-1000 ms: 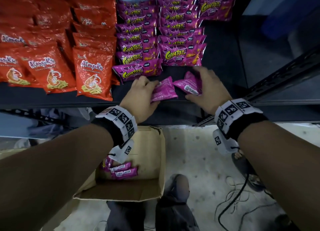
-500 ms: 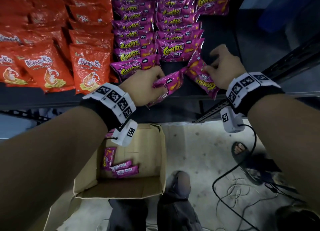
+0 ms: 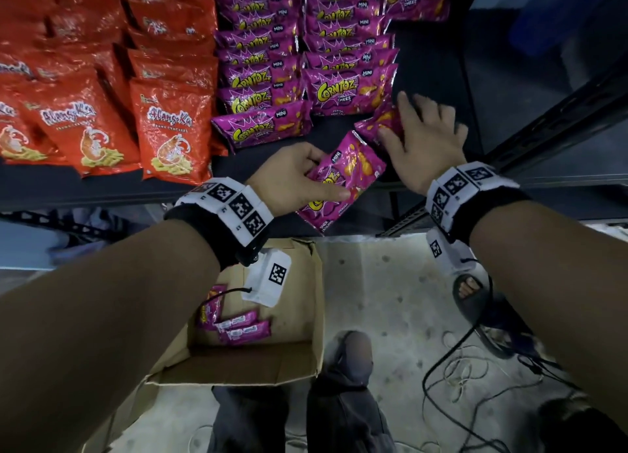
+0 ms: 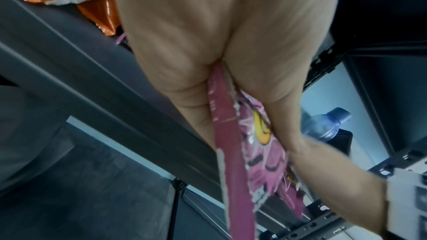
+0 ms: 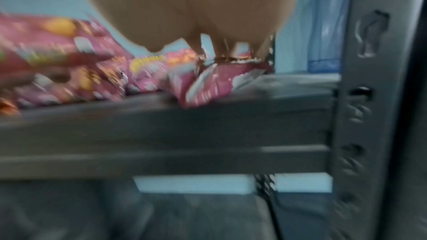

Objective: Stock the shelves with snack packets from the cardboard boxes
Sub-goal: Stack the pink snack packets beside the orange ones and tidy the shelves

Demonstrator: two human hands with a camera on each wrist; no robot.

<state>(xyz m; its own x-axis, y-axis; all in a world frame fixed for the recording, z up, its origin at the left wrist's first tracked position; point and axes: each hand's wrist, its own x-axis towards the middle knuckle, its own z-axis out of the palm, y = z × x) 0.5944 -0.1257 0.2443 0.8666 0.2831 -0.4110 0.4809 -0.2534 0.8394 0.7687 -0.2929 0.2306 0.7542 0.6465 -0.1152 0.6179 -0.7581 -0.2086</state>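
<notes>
My left hand (image 3: 324, 177) grips a pink Corntoz packet (image 3: 350, 177) at the dark shelf's (image 3: 438, 71) front edge; the left wrist view shows this packet (image 4: 233, 152) pinched between thumb and fingers (image 4: 189, 61). To its right, my right hand (image 3: 419, 136) lies with straight fingers on a second pink packet (image 3: 375, 126) on the shelf board, beside the front packet of the right-hand pink row (image 3: 343, 88). The blurred right wrist view has that packet (image 5: 208, 83) under my fingertips (image 5: 198, 43). Below stands the open cardboard box (image 3: 314, 316) with a few pink packets (image 3: 243, 330).
Orange prawn-cracker bags (image 3: 170, 129) fill the shelf's left half. Bare shelf board lies right of the pink rows. A perforated metal upright (image 5: 369, 116) bounds the shelf on the right, with a water bottle (image 4: 328, 125) behind. Black cables (image 3: 452, 367) and a sandalled foot (image 3: 470, 289) are on the floor.
My right hand has set its packet down on the shelf and flattened over it. My left hand has turned its packet face up, more upright, near the shelf edge.
</notes>
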